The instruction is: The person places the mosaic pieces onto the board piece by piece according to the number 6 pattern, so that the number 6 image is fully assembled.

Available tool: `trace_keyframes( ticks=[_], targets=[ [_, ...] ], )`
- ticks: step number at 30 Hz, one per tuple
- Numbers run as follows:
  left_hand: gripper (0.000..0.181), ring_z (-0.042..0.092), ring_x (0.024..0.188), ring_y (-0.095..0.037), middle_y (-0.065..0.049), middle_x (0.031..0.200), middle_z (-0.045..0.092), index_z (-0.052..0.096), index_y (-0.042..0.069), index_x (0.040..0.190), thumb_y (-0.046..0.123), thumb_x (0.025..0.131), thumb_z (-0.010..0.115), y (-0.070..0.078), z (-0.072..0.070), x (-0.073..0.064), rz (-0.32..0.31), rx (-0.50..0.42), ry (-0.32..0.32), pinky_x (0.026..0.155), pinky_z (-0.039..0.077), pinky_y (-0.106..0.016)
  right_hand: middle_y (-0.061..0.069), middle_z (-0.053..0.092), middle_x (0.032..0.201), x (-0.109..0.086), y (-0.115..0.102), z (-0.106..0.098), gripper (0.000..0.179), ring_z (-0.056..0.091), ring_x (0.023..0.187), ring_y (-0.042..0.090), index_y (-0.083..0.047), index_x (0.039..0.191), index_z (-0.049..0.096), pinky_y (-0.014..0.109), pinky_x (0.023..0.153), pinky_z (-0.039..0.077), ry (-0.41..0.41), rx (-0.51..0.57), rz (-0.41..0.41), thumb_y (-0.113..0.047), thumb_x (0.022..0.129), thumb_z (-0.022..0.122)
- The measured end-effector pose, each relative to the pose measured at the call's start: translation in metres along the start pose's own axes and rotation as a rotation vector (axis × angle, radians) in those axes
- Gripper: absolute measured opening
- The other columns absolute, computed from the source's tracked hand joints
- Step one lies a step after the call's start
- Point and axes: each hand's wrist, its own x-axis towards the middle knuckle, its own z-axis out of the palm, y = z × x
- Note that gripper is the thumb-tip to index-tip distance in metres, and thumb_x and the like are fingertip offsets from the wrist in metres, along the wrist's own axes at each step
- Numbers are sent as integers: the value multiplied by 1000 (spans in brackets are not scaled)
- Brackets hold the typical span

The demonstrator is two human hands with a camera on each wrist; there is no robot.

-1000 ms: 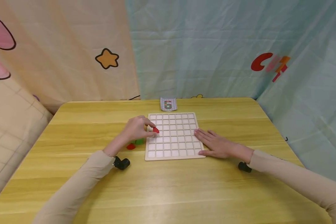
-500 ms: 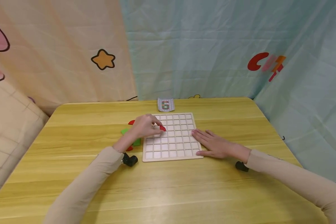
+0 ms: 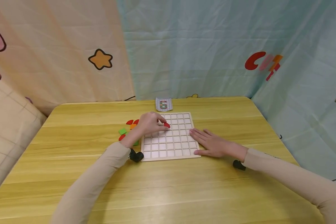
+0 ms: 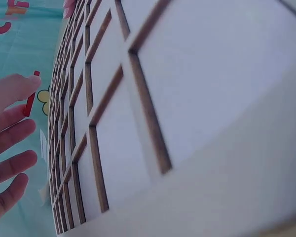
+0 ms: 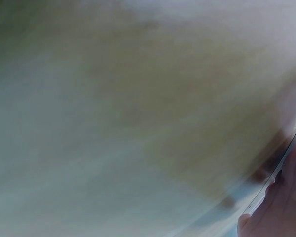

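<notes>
My left hand (image 3: 150,123) pinches a red quarter-round tile (image 3: 167,125) between thumb and fingers, above the upper middle of a pale wooden grid board (image 3: 170,153). In the left wrist view the red tile (image 4: 31,96) is seen edge-on, apart from the board, with the other fingers (image 4: 15,165) spread loosely. My right hand (image 3: 212,143) lies flat with straight fingers at the board's right edge. Only part of the right hand (image 5: 278,202) shows in the blurred right wrist view. The squares of the board that I can see hold no tiles.
Left of the board lie loose tiles: red quarter-rounds (image 3: 129,122), an orange square (image 3: 133,126) and a light green tile (image 3: 123,131). Some are partly hidden behind my left forearm. A small card (image 3: 163,105) with a coloured grid pattern lies behind the board.
My left hand has moved right and slightly away over the board, carrying the red tile. More loose tiles show at the left. The right hand stays at the board's edge.
</notes>
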Motion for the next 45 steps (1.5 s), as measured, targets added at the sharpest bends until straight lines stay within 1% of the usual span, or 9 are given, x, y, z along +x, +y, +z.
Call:
trace_keyframes(
  ticks=[6, 13, 18, 22, 27, 30, 32, 39, 45],
  targets=[
    [32, 61, 77, -13, 4, 91, 75, 78, 20, 98, 44, 77, 77, 6, 4, 14, -59, -23, -46, 57, 40, -24, 5, 1, 163, 0, 0, -1, 84, 3, 151, 23, -10, 155, 5, 53, 119, 9, -9, 5, 14, -58, 97, 39],
    [32, 65, 83, -14, 5, 98, 75, 78, 21, 99, 45, 78, 76, 9, 9, 24, -62, -12, -61, 58, 42, -25, 5, 1, 163, 1, -1, -4, 84, 3, 151, 23, -11, 155, 4, 53, 119, 10, -23, 2, 18, -61, 96, 36],
    [30, 67, 88, -13, 6, 98, 75, 77, 21, 100, 43, 79, 76, 11, 12, 30, -71, -31, -68, 61, 44, -26, 5, 0, 163, 0, -3, -5, 84, 3, 151, 23, -10, 155, 3, 53, 119, 10, -33, -9, 17, -61, 97, 35],
    [31, 66, 86, -14, 6, 100, 75, 77, 20, 102, 41, 81, 75, 11, 13, 35, -88, -39, -75, 60, 43, -26, 7, 1, 163, 0, -4, -6, 83, 4, 151, 25, -9, 155, 4, 54, 118, 10, -31, -3, 14, -59, 97, 37],
    [31, 62, 75, -13, 4, 97, 75, 77, 20, 102, 42, 80, 75, 10, 16, 40, -91, -22, -72, 51, 37, -24, 7, 1, 163, 1, -4, -6, 83, 4, 151, 25, -9, 155, 4, 54, 118, 10, -28, -10, 10, -59, 97, 36],
    [31, 59, 70, -13, 3, 92, 75, 77, 19, 102, 41, 80, 76, 9, 19, 42, -79, -17, -70, 47, 31, -24, 10, 4, 163, 1, -3, -5, 82, 6, 150, 27, -7, 155, 6, 56, 117, 12, -11, -3, -4, -57, 98, 37],
    [30, 59, 69, -14, 2, 91, 75, 77, 19, 101, 41, 80, 76, 8, 20, 42, -70, -17, -68, 46, 30, -24, 11, 6, 163, 1, -3, -4, 81, 8, 150, 28, -6, 155, 8, 57, 117, 12, -2, 6, -11, -56, 98, 38],
    [31, 62, 79, -15, 1, 96, 75, 78, 19, 101, 42, 80, 76, 7, 21, 42, -68, 1, -65, 50, 38, -25, 10, 5, 163, 1, -2, -3, 82, 6, 150, 27, -7, 155, 7, 57, 117, 12, -2, 10, -10, -57, 98, 37],
    [34, 63, 86, -16, 0, 103, 74, 76, 17, 106, 40, 81, 75, 5, 20, 41, -69, -35, -76, 53, 40, -26, 9, 4, 163, 1, -2, -3, 82, 6, 150, 27, -8, 155, 6, 55, 117, 11, -17, 18, 3, -57, 98, 38]
  ],
)
